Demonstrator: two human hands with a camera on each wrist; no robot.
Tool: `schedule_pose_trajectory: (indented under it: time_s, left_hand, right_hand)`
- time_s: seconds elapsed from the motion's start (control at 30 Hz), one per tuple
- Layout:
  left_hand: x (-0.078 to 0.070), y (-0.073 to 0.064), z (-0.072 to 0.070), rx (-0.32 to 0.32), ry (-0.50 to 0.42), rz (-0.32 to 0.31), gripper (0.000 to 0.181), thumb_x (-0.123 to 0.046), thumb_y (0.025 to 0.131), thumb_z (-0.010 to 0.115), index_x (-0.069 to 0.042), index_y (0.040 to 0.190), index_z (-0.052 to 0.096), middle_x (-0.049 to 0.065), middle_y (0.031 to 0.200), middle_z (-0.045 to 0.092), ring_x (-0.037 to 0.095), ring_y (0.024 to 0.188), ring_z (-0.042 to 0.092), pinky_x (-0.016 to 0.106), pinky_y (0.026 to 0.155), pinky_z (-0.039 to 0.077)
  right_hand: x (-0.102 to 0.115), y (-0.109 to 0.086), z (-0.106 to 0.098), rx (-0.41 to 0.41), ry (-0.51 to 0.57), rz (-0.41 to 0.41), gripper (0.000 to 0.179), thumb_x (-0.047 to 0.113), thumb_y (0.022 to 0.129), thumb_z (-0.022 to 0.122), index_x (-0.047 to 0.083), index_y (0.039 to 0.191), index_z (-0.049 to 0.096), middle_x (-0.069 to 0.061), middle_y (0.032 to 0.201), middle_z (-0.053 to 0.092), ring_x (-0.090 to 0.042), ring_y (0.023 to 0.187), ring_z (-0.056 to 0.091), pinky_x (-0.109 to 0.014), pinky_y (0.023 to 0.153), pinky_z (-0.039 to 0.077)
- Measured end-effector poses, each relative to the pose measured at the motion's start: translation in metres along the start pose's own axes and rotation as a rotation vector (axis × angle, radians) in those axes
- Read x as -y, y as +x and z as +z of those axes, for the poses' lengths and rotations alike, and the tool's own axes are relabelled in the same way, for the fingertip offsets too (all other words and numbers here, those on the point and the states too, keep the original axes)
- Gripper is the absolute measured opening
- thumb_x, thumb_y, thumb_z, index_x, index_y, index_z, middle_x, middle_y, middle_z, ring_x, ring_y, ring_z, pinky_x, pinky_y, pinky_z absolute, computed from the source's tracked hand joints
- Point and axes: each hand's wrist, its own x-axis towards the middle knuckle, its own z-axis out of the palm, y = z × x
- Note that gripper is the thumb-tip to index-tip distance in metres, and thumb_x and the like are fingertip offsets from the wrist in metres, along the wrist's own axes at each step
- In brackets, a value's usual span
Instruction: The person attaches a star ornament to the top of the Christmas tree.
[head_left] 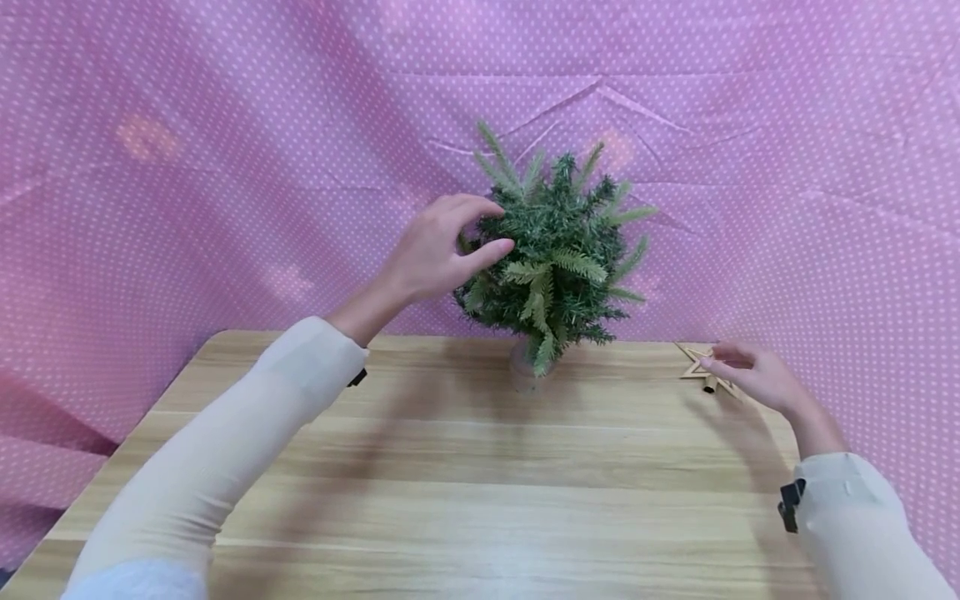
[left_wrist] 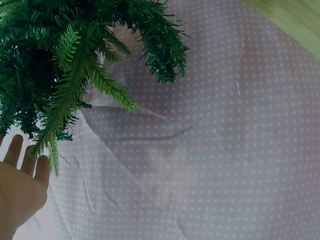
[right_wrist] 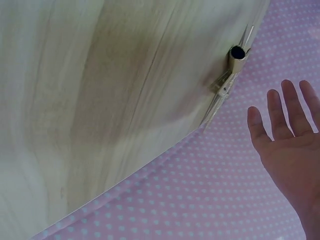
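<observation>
A small artificial Christmas tree with dark and light green sprigs stands upright at the back middle of the table, on a pale see-through base. At its left side is my left hand, thumb and fingers spread apart with the tips right at the needles. The left wrist view shows straight fingers close to a light sprig. A gold star tree topper with a short tube socket lies by the table's back right edge. My right hand hovers beside it, fingers extended and palm bare.
The wooden table has light grain and a rounded back left corner. Pink dotted cloth hangs behind it and along both sides, close to the back edge. Small black devices sit at the cuffs of both light sleeves.
</observation>
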Motion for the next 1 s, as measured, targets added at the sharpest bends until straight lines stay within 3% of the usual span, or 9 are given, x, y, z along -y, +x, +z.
schedule_pose_trajectory:
  time_s: [0.23, 0.37, 0.57, 0.77, 1.0]
  left_hand:
    - [0.001, 0.005, 0.0, 0.028, 0.012, 0.033, 0.056, -0.054, 0.098, 0.061, -0.015, 0.138, 0.061, 0.003, 0.144, 0.057, 0.021, 0.133, 0.048, 0.043, 0.114, 0.036]
    - [0.002, 0.01, -0.002, 0.036, 0.02, 0.024, 0.056, -0.055, 0.098, 0.06, -0.015, 0.137, 0.061, 0.004, 0.144, 0.057, 0.021, 0.134, 0.048, 0.043, 0.115, 0.035]
    - [-0.001, 0.018, -0.003, 0.098, 0.039, -0.007, 0.062, -0.062, 0.098, 0.054, -0.02, 0.144, 0.057, 0.0, 0.148, 0.054, 0.02, 0.14, 0.042, 0.044, 0.117, 0.031]
    - [-0.004, 0.028, 0.002, 0.136, 0.049, 0.01, 0.065, -0.062, 0.099, 0.052, -0.018, 0.146, 0.055, 0.0, 0.152, 0.05, 0.019, 0.144, 0.038, 0.041, 0.121, 0.025]
    - [-0.001, 0.03, 0.007, 0.144, 0.049, 0.017, 0.061, -0.059, 0.1, 0.052, -0.018, 0.145, 0.056, 0.001, 0.151, 0.051, 0.019, 0.142, 0.04, 0.04, 0.12, 0.026]
  right_hand:
    - [-0.003, 0.002, -0.004, 0.045, 0.041, 0.081, 0.083, 0.051, 0.101, 0.056, -0.013, 0.149, 0.034, -0.04, 0.148, 0.036, -0.057, 0.134, 0.036, -0.07, 0.105, 0.034]
    - [-0.006, 0.005, -0.002, 0.042, 0.023, 0.083, 0.082, 0.052, 0.101, 0.056, -0.012, 0.149, 0.036, -0.04, 0.146, 0.038, -0.056, 0.132, 0.038, -0.07, 0.103, 0.035]
    - [-0.014, 0.006, -0.001, 0.04, 0.007, 0.096, 0.083, 0.054, 0.101, 0.055, -0.012, 0.148, 0.037, -0.041, 0.147, 0.038, -0.058, 0.133, 0.037, -0.072, 0.103, 0.033]
    - [-0.024, 0.004, 0.003, 0.058, -0.02, 0.126, 0.085, 0.057, 0.101, 0.052, -0.011, 0.15, 0.035, -0.042, 0.15, 0.03, -0.062, 0.134, 0.031, -0.076, 0.101, 0.031]
    - [-0.027, 0.005, 0.003, 0.06, -0.031, 0.13, 0.084, 0.056, 0.103, 0.046, -0.012, 0.15, 0.033, -0.043, 0.149, 0.029, -0.063, 0.132, 0.031, -0.075, 0.101, 0.031]
